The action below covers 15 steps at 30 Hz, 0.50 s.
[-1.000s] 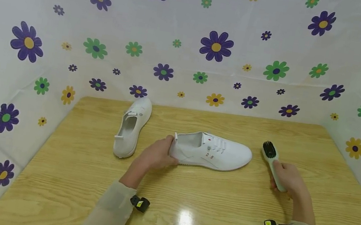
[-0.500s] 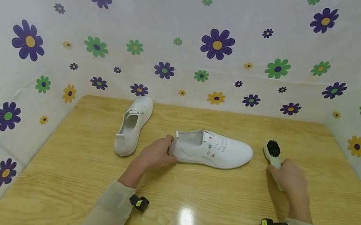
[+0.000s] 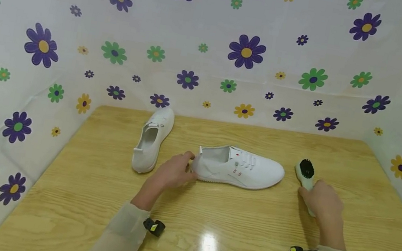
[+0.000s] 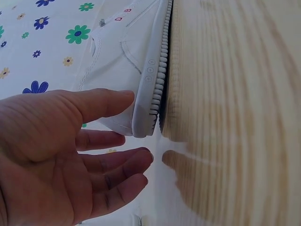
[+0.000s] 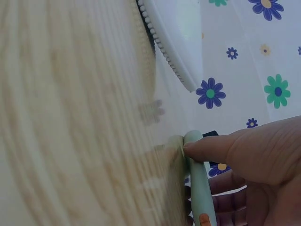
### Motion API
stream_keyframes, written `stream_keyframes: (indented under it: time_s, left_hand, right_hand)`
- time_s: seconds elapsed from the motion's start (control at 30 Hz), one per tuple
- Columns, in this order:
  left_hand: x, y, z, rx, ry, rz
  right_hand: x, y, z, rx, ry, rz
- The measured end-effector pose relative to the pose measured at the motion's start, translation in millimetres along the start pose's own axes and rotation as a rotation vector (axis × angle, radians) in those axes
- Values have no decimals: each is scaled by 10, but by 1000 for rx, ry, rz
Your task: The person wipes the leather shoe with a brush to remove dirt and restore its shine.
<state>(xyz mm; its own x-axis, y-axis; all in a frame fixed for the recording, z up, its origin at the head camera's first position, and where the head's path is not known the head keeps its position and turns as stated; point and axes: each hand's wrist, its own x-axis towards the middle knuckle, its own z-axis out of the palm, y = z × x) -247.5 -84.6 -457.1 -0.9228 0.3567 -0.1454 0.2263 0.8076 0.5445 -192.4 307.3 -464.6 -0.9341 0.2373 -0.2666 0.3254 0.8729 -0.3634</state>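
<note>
A white lace-up shoe (image 3: 257,169) lies lengthwise mid-table, toe to the right. My left hand (image 3: 176,170) holds it at the heel; in the left wrist view the thumb (image 4: 110,102) lies against the near side of the heel (image 4: 113,108), while the other fingers curve behind it. Beyond the toe, my right hand (image 3: 324,203) grips a pale green shoe brush (image 3: 302,176) by its handle, low over the table with the black bristles facing up. In the right wrist view the thumb presses along the handle (image 5: 201,188) and the fingers pass behind it.
A second white shoe (image 3: 150,148) stands at the back left, toe towards the rear. Beneath everything is a wooden table (image 3: 255,230). A white curtain (image 3: 202,20) with printed flowers encloses the back and both sides.
The right hand has rolled the brush over so its bristles face more upward, with the back of the hand now on top. The left hand and both shoes have stayed in place.
</note>
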Motion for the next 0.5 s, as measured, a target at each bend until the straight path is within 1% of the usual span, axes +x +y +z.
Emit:
stream_keyframes:
  time_s: [0.17,0.23,0.3,0.4,0.5]
  left_hand:
    - [24,-12,-1,10,6,5]
    - [26,-9,-10,11,11,3]
    - [24,0,-24,22,15,3]
    - [14,10,-49,43,15,22]
    - [-1,24,-71,58,3,49]
  right_hand:
    - [22,3,-29,-9,11,-15]
    - [12,-10,-54,-10,42,-34]
    - [-8,-39,-80,7,94,-66]
    - [-42,-111,-120,56,199,-154]
    - [-61,-178,-146,87,275,-294]
